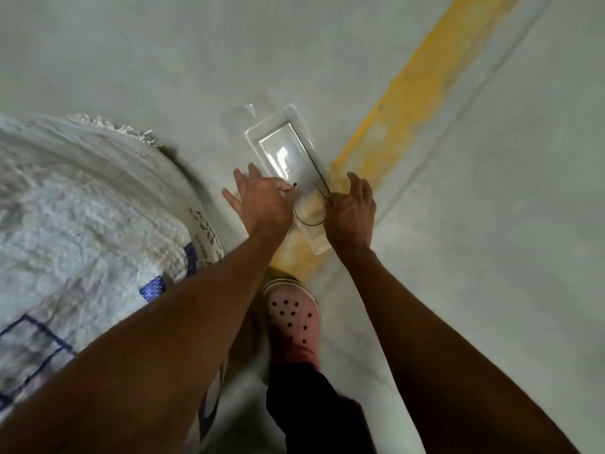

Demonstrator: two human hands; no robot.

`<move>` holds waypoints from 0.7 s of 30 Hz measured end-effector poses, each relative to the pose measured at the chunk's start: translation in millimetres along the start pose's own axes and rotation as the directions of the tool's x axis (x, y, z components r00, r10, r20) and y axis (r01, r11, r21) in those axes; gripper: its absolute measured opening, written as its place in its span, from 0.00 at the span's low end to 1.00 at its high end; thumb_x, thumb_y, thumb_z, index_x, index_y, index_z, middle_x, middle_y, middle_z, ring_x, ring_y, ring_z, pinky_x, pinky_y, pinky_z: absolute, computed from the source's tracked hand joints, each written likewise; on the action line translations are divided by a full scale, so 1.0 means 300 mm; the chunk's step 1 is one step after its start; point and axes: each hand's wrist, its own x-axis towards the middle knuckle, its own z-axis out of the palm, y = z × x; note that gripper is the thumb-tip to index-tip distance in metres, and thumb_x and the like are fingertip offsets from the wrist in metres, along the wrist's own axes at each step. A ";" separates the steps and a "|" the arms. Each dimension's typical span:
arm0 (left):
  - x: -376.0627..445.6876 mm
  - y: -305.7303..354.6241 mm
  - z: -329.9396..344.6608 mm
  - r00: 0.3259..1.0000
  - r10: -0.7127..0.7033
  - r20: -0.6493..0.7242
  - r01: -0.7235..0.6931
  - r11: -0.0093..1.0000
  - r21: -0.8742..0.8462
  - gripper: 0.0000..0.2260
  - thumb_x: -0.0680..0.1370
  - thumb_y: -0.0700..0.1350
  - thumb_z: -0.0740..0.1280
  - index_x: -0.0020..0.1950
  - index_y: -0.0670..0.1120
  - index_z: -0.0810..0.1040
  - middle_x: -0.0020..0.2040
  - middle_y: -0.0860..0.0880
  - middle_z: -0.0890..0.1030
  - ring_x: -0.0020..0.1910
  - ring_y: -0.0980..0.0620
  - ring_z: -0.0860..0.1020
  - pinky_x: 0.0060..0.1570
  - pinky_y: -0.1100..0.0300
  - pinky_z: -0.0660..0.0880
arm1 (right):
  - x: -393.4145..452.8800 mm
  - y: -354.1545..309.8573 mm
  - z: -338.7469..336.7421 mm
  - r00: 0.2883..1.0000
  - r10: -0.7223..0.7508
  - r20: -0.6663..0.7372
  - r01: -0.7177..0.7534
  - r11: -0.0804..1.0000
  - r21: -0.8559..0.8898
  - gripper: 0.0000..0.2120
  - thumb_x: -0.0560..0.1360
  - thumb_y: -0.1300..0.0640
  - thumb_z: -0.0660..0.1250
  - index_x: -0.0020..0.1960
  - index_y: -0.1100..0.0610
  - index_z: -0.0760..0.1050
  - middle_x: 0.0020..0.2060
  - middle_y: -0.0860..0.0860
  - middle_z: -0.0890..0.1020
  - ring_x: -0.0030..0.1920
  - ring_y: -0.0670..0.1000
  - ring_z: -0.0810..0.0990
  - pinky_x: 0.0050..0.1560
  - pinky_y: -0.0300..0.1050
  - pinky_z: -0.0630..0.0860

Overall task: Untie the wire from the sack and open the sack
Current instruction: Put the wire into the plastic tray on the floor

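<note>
A thin black wire (316, 173) hangs between my two hands above a clear plastic tray (265, 131) on the floor. My left hand (262, 201) pinches one end of the wire between thumb and finger, the other fingers spread. My right hand (352, 209) pinches the wire further along; a loop sags between the hands and a long straight end runs up over the tray. The white woven sack (82, 217) with blue print lies at the left, its frayed top edge loose, apart from both hands.
The floor is grey concrete with a wide yellow painted line (422, 80) running diagonally under the tray. My foot in a pink perforated clog (291, 319) stands below the hands, right beside the sack. A piece of clear film (250, 108) lies behind the tray.
</note>
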 end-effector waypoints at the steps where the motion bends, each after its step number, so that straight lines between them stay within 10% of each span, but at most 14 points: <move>1: 0.001 -0.004 0.016 1.000 0.003 -0.009 -0.003 1.000 0.019 0.07 0.78 0.56 0.74 0.50 0.54 0.89 0.78 0.45 0.71 0.84 0.40 0.56 0.79 0.32 0.44 | -0.002 -0.002 0.017 1.000 0.003 0.001 -0.003 0.999 -0.039 0.06 0.77 0.60 0.69 0.44 0.58 0.85 0.70 0.61 0.75 0.71 0.67 0.70 0.64 0.64 0.72; 15: -0.031 -0.020 0.052 0.995 0.095 -0.031 -0.093 0.993 0.074 0.08 0.82 0.51 0.69 0.56 0.57 0.87 0.80 0.45 0.70 0.83 0.39 0.58 0.79 0.33 0.51 | -0.019 0.046 0.036 0.989 -0.097 -0.109 0.088 0.992 -0.088 0.02 0.76 0.60 0.71 0.47 0.54 0.82 0.66 0.59 0.77 0.66 0.65 0.74 0.55 0.61 0.74; 21: -0.129 0.027 -0.151 0.985 0.126 0.118 -0.139 0.984 0.113 0.28 0.83 0.44 0.68 0.82 0.58 0.65 0.86 0.42 0.57 0.85 0.35 0.49 0.80 0.32 0.51 | -0.086 0.019 -0.167 0.968 -0.183 0.173 0.170 0.981 0.089 0.30 0.79 0.58 0.69 0.80 0.47 0.67 0.83 0.58 0.57 0.81 0.67 0.55 0.72 0.67 0.66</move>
